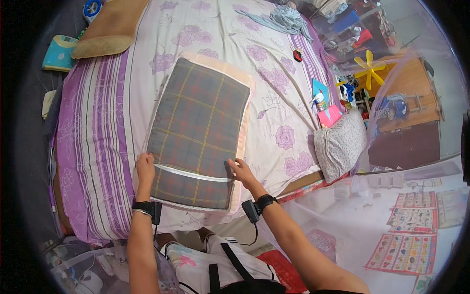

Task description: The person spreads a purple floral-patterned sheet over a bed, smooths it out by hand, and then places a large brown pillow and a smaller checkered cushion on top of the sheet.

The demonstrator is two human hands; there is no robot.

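Note:
A grey plaid pillowcase (203, 117) with yellow and red lines lies flat on the bed, a white band (196, 174) crossing it near its near end. A pale pink layer (215, 62) shows along its far and right edges. My left hand (145, 169) grips the pillowcase's left edge beside the band, its fingers curled. On the opposite edge, my right hand (241, 172) pinches the cloth between thumb and fingers at the band's right end. What lies under the fingertips is partly hidden. Both wrists wear black straps with small dark devices.
A flowered sheet (279, 112) covers the bed. A brown mat (110, 29) lies far left, near a blue case (59, 53). At the right edge are a spotted pillow (340, 144) and a pink card (330, 116). Sheer netting (387, 88) hangs beyond; crumpled blue cloth (284, 20) lies far back.

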